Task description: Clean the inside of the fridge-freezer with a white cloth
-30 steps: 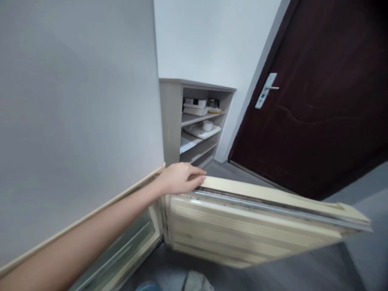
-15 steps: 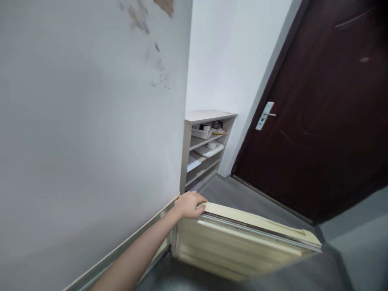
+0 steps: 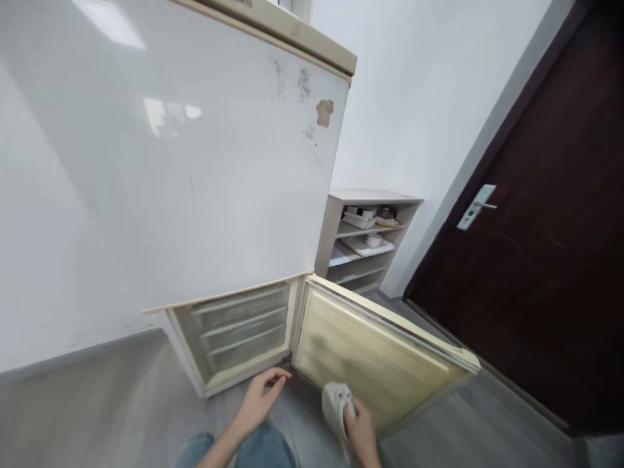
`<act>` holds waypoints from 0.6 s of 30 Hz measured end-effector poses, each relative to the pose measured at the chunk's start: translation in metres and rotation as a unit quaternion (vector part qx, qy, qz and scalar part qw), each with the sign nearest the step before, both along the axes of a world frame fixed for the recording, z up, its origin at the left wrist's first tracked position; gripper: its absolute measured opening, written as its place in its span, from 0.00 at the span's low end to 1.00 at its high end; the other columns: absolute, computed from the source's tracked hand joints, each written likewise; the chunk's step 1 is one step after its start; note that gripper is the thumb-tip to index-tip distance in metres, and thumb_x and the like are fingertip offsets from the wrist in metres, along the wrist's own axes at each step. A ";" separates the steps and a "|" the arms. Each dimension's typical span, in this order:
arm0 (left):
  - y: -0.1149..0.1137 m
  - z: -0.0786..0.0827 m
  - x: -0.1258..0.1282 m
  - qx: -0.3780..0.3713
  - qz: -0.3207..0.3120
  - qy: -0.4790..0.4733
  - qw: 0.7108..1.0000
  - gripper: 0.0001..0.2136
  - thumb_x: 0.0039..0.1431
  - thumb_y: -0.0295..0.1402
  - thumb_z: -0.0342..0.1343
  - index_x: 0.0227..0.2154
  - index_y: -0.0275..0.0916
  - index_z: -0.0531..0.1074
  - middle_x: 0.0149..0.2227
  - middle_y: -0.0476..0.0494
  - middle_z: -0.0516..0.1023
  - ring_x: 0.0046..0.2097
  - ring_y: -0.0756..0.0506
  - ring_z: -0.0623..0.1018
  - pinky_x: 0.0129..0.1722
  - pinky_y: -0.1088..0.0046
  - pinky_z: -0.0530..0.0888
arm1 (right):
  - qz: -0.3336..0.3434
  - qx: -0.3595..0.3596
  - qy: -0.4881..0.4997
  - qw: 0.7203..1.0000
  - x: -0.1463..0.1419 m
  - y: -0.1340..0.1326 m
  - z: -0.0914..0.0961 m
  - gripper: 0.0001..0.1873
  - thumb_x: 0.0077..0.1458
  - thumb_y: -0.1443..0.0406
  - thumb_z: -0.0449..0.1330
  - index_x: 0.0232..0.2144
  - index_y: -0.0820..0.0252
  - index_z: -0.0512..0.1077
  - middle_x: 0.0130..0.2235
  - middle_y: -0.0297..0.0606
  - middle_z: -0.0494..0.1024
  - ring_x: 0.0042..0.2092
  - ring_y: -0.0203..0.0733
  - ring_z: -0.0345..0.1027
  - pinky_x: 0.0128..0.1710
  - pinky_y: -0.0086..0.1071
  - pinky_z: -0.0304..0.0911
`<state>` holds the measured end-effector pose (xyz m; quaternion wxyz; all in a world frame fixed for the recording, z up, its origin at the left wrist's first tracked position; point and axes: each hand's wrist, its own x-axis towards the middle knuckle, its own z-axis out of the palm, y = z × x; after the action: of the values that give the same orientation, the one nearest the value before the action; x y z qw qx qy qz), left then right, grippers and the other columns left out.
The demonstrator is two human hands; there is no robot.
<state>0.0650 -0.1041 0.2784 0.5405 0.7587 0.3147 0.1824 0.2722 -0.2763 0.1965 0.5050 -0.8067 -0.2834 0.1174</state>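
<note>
A crumpled whitish cloth hangs from my right hand, whose fingers are closed around it. The hand is slightly blurred, in front of the lower door's inner face. My left hand is held low, before the open lower compartment of a refrigerator. Its fingers are stretched forward, with the thumb apart and nothing visible between them. The cream lower door is swung out to the right, its ribbed inner side facing me. Inside the compartment, several translucent drawer fronts are stacked.
A low shelf unit with trays and papers stands behind the refrigerator. To the right is a dark red door with a silver handle. Grey flooring runs below; my knees in blue jeans are at the bottom edge.
My left hand has let go of the lower door's top edge and moved down and left. My right hand has come into view with the cloth. The view has shifted, showing more of the refrigerator.
</note>
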 end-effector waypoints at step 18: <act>-0.125 -0.020 -0.127 -0.199 0.002 0.003 0.980 0.27 0.49 0.59 0.50 0.39 0.42 0.75 0.39 0.41 0.79 0.38 0.46 0.75 0.41 0.70 0.70 | -0.194 -0.340 -0.201 0.898 0.197 -0.083 0.160 0.31 0.56 0.52 0.42 0.41 0.68 0.76 0.30 0.60 0.76 0.28 0.58 0.71 0.23 0.39 0.57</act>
<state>-0.0620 -0.2289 0.2586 0.6793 0.6358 0.3479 0.1148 0.4696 -0.3594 0.3565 0.1447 -0.9747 -0.1598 -0.0586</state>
